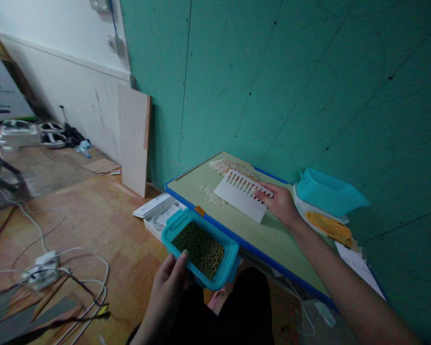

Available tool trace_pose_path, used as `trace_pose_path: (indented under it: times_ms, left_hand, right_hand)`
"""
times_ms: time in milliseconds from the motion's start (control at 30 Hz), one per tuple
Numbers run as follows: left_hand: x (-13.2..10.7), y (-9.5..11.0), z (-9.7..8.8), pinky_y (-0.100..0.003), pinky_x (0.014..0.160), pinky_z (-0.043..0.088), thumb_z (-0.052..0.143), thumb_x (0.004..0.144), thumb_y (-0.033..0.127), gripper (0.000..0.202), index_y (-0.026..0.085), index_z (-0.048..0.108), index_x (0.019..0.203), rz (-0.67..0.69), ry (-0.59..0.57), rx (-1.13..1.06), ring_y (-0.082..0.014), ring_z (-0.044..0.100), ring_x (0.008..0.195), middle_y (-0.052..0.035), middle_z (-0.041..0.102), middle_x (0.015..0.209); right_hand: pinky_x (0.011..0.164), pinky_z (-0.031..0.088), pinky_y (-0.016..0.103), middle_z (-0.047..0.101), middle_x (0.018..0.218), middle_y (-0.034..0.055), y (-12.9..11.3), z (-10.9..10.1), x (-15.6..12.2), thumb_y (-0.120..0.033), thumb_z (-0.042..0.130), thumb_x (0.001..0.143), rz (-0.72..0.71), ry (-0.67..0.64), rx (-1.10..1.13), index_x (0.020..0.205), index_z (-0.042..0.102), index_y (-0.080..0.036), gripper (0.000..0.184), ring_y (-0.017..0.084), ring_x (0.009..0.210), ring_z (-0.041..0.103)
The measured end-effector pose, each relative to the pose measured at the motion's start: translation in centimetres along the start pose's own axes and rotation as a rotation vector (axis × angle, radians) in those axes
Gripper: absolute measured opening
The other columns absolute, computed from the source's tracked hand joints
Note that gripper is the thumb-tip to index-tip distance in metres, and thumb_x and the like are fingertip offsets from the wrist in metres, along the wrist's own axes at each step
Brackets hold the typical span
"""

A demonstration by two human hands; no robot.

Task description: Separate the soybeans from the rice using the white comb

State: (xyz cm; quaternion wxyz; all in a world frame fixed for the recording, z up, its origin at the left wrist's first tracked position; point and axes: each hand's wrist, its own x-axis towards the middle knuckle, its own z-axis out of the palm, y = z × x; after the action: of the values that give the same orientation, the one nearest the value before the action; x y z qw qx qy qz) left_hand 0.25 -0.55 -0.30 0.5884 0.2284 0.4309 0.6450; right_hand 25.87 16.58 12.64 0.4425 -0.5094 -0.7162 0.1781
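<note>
My left hand (167,283) grips the near rim of a blue plastic tub (225,273) filled with green beans (200,248), held at the front edge of a low table (258,235). Fingers of my right hand (279,202) are closed on the slotted end of a white plastic scraper (241,194) that rests tilted on the green tabletop. Beside the scraper lie a small pale heap of grains (211,194) and a larger tan heap of grains (227,166) at the far corner.
A turquoise tub (326,192) sits on white trays with a yellow item (329,226) at the table's right. A green wall stands behind. A wooden board (133,139) leans left of it. White boxes (157,211) and a power strip with cables (45,268) lie on the floor.
</note>
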Motion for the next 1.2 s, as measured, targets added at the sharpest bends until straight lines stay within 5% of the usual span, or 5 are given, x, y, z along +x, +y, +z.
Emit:
trace_pose_path:
  times_ms: [133,333,567,1200]
  left_hand:
    - [0.0,0.1,0.0,-0.020,0.045,0.034,0.076,0.079,0.052,0.040,0.019,0.056,0.068,0.006,-0.007,0.018,-0.0067,0.043,0.042,0.0079,0.049,0.048]
    - [-0.3,0.4,0.4,-0.018,0.044,0.032,0.077,0.077,0.050,0.039,0.019,0.057,0.068,0.005,0.013,-0.002,-0.0059,0.043,0.042,0.0083,0.048,0.048]
    - [-0.1,0.1,0.0,-0.020,0.044,0.033,0.076,0.078,0.051,0.040,0.019,0.056,0.067,0.003,0.003,0.008,-0.0068,0.043,0.041,0.0076,0.050,0.047]
    - [-0.1,-0.1,0.1,-0.020,0.044,0.035,0.077,0.077,0.053,0.038,0.019,0.059,0.071,0.004,0.031,0.009,-0.0070,0.043,0.041,0.0076,0.050,0.047]
  right_hand:
    - [0.070,0.060,0.035,0.080,0.092,0.0102,-0.5,-0.2,-0.1,-0.041,0.073,0.077,0.013,-0.047,0.048,0.108,0.077,-0.015,0.041,0.024,0.075,0.074]
    - [0.078,0.059,0.038,0.078,0.106,0.0121,-0.6,-0.6,0.6,-0.040,0.072,0.076,-0.002,0.017,0.000,0.111,0.077,-0.015,0.043,0.026,0.089,0.074]
    - [0.066,0.058,0.034,0.079,0.093,0.0114,-0.3,0.0,0.6,-0.038,0.072,0.074,0.037,-0.035,0.020,0.109,0.077,-0.013,0.043,0.023,0.073,0.073]
    - [0.066,0.060,0.033,0.079,0.086,0.0073,-2.7,0.7,-1.4,-0.039,0.075,0.077,0.015,-0.121,0.097,0.110,0.077,-0.017,0.040,0.022,0.072,0.073]
